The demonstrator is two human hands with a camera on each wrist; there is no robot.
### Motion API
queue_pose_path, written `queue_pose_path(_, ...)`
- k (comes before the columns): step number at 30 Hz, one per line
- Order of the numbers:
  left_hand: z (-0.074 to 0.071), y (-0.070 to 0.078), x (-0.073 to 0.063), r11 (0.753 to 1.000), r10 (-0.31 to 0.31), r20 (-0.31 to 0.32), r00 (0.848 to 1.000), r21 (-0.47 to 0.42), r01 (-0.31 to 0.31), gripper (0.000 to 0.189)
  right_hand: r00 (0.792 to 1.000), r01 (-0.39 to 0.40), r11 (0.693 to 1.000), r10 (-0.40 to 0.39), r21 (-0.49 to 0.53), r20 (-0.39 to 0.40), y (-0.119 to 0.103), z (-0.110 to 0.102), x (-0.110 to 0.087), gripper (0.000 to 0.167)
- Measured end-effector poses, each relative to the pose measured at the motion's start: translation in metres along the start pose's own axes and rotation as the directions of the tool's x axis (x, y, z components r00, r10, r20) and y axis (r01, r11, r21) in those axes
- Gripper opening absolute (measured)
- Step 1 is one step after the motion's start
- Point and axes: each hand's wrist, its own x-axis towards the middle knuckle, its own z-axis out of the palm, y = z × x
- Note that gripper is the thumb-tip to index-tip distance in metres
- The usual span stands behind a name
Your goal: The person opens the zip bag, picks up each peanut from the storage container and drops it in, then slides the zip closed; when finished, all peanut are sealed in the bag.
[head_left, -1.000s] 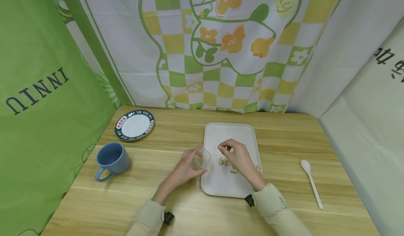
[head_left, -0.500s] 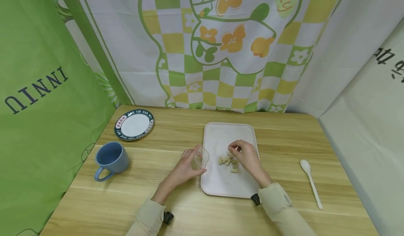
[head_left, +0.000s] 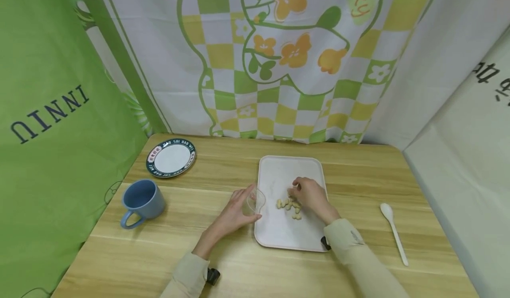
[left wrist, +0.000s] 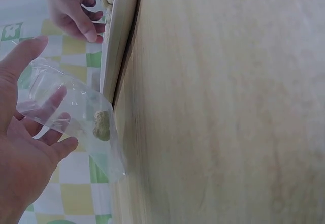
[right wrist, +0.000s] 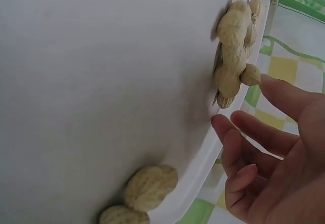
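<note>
My left hand [head_left: 237,210] holds a clear plastic bag [head_left: 255,200] at the left edge of the white tray [head_left: 279,234]. Thumb and fingers stand apart, keeping the bag spread between them. One peanut [left wrist: 101,125] lies inside, seen in the left wrist view. Over the tray, my right hand [head_left: 312,196] reaches down at a cluster of unshelled peanuts [head_left: 287,203]. In the right wrist view its thumb tip comes right up to a peanut [right wrist: 250,75], while the loosely bent fingers are apart from the thumb. More peanuts [right wrist: 151,187] lie nearer that camera.
On the left of the wooden table [head_left: 199,245] are a blue mug [head_left: 143,200] and, behind it, a dark-rimmed plate [head_left: 171,157]. A white spoon [head_left: 393,234] lies to the right. A patterned curtain [head_left: 279,90] hangs behind the table's far edge.
My right hand has moved right, from near the bag to the peanut cluster, and its pinched fingertips have come apart. The left hand and bag have stayed about where they were.
</note>
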Motion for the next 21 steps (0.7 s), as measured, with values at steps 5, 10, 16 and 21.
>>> queue_pose_path(5, 0.0, -0.001, 0.0, 0.999, 0.03, -0.019, 0.999, -0.033, -0.031, 0.087, 0.998, -0.029, 0.999, 0.031, -0.041, 0.062, -0.003, 0.002, 0.007, 0.032)
queue_pose_path(10, 0.001, -0.003, 0.0, 0.997, 0.049, -0.025, 0.999, -0.053, -0.05, 0.084, 0.997, -0.032, 0.999, 0.034, -0.025, 0.073, -0.003, 0.008, 0.009, 0.027)
queue_pose_path(16, 0.001, -0.003, 0.001, 0.996, 0.042, -0.026, 0.999, -0.075, -0.044, 0.084, 0.998, -0.02, 1.0, 0.019, 0.009, 0.066, -0.004, 0.013, 0.009, 0.016)
queue_pose_path(21, 0.002, -0.005, 0.002, 0.996, 0.05, -0.04, 0.998, -0.076, -0.053, 0.084, 0.999, -0.013, 0.999, 0.011, 0.045, 0.045, -0.005, 0.013, 0.008, 0.009)
